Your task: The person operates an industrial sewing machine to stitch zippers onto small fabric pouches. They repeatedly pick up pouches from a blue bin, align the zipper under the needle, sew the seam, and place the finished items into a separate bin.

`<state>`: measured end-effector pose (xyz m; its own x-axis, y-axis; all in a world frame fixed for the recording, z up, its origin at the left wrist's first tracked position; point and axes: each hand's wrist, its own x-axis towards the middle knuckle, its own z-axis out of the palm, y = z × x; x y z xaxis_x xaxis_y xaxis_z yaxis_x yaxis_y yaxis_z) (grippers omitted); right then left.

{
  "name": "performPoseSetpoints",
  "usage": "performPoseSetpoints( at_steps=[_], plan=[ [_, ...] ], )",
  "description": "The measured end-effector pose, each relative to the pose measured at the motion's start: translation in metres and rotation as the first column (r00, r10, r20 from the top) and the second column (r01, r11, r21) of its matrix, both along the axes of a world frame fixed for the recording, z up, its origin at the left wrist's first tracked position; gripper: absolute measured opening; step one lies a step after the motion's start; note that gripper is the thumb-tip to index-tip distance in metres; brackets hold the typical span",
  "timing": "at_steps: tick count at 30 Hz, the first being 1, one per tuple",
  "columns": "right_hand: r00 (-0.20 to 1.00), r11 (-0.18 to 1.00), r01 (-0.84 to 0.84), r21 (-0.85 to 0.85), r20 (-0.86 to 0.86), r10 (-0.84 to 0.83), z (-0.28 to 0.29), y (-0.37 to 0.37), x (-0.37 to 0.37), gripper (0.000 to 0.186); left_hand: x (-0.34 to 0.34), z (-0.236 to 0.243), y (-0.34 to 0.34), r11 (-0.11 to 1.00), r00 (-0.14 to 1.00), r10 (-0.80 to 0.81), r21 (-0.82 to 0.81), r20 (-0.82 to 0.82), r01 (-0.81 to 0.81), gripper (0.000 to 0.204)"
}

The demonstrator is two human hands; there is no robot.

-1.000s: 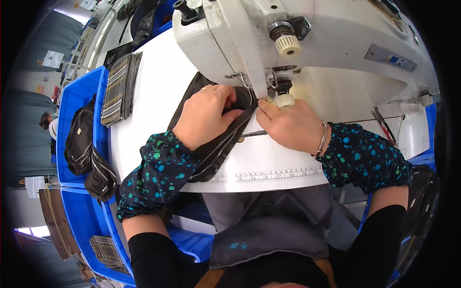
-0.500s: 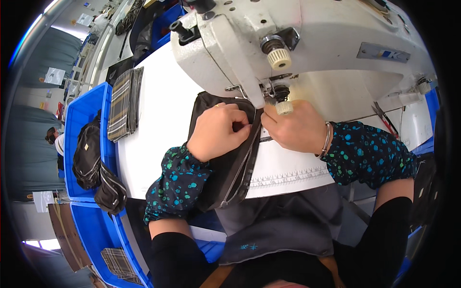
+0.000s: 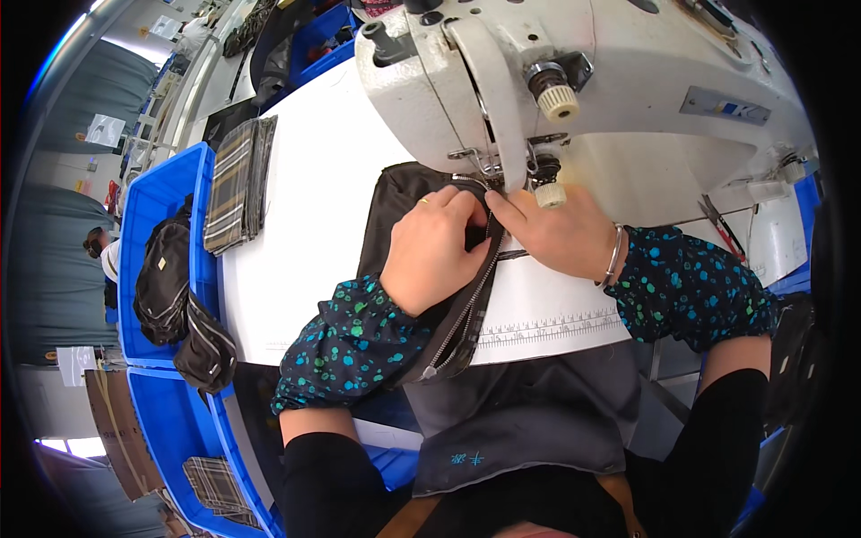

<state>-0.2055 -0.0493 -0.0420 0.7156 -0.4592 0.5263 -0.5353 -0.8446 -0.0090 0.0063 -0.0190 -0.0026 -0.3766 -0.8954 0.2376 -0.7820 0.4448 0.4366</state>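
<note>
A black fabric piece with a metal zipper (image 3: 383, 220) lies under the head of a white sewing machine (image 3: 439, 99). My left hand (image 3: 437, 244) grips the piece beside the zipper, its fingers curled into the cloth. Close to the needle area, my right hand (image 3: 560, 235) pinches the edge on the zipper's right side, fingertips partly behind a tension knob. The zipper (image 3: 457, 323) runs from the presser foot down toward the table's front edge. Where the needle meets the cloth is hidden by the machine and my fingers.
Plaid fabric pieces (image 3: 235, 188) are stacked at the left of the white table (image 3: 296, 296). A blue bin (image 3: 204, 242) beside it holds black pouches (image 3: 164, 278); a lower blue bin (image 3: 161, 421) holds more plaid pieces (image 3: 218, 489). Scissors (image 3: 723, 228) lie at the right. A person (image 3: 109, 255) is far left.
The black fabric has moved up toward the machine, with my left hand going right and up along with it. My right hand stays near the needle, its fingers a little straighter. The view has shifted slightly.
</note>
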Motion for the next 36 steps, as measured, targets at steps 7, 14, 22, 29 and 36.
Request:
performPoseSetpoints(
  at_steps=[7, 14, 22, 29, 36],
  plan=[
    [0.999, 0.997, -0.03, -0.068, -0.038, 0.028, 0.008, 0.008, -0.002, 0.032, 0.003, -0.004, -0.007, 0.997, 1.0, 0.007, 0.082, -0.019, -0.005, 0.011],
    [0.995, 0.994, -0.072, -0.081, 0.064, 0.077, 0.01, 0.008, 0.004, 0.022, 0.051, -0.016, -0.014, 0.931, 0.886, 0.323, 0.283, -0.333, -0.232, 0.016],
    [0.967, 0.964, -0.256, -0.077, -0.036, 0.254, 0.006, 0.004, -0.003, 0.017, 0.026, -0.006, 0.003, 0.964, 0.967, -0.056, -0.239, 0.249, 0.117, 0.036],
    [0.963, 0.955, -0.152, -0.255, 0.18, 0.201, 0.002, 0.008, -0.002, 0.011, 0.003, 0.005, 0.004, 0.963, 0.919, -0.03, -0.234, 0.393, 0.132, 0.035],
    [0.955, 0.956, -0.288, -0.054, -0.09, 0.283, 0.022, 0.017, -0.012, 0.012, 0.011, -0.007, -0.003, 0.917, 0.946, -0.214, -0.284, 0.245, 0.281, 0.035]
  ],
)
